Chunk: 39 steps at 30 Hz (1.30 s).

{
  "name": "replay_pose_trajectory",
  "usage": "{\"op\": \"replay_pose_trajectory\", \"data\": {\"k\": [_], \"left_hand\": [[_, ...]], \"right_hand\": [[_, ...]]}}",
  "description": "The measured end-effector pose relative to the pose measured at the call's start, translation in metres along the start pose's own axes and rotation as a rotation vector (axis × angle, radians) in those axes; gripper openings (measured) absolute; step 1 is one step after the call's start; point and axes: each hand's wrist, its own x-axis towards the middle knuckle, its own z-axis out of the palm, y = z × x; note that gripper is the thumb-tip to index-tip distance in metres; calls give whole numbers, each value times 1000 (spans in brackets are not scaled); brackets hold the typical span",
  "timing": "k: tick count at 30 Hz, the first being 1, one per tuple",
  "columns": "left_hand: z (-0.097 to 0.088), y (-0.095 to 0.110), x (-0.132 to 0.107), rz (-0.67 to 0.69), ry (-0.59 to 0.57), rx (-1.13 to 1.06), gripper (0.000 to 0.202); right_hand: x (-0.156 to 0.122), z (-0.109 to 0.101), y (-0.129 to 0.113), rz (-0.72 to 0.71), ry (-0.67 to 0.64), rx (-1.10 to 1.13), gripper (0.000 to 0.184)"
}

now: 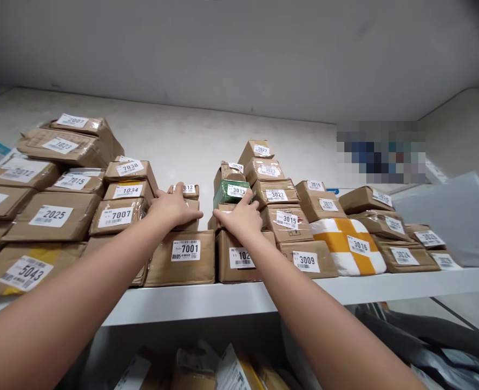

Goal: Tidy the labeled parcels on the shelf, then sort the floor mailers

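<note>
Shelf (243,303): boxes (52,203) stacked side by side. Box 7001 (204,271) bottoms its stack; box 3013 (223,190) in next stack right, left of box 3022 (261,194). Farther right: package 3016 (334,244), then box 3024 (424,260). Parcels (233,371) below shelf.

an orange-and-white package (349,247) rests on the white shelf (166,306) beside box 3024 (408,257).

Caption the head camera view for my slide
Left hand and right hand at numbered cardboard parcels stacked on a white shelf.
</note>
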Motion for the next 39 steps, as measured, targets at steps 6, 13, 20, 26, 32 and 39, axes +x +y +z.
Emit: {"op": "replay_pose_trajectory", "data": {"k": [6, 13, 20, 26, 32, 39], "left_hand": [[-3, -4, -3, 35, 84, -85, 104], [-2, -3, -4, 14, 99, -222, 98], [9, 3, -10, -12, 49, -172, 106], [-6, 5, 14, 34, 83, -194, 92], [-6, 18, 23, 45, 31, -227, 65], [-8, 7, 17, 151, 250, -337, 56]], "right_hand": [[3, 1, -1, 16, 41, 28, 105], [3, -1, 1, 10, 75, 56, 105], [2, -4, 1, -23, 97, 15, 103], [6, -7, -2, -10, 45, -40, 111], [20, -11, -16, -24, 80, -100, 113], [33, -18, -26, -16, 38, -135, 105]]}}
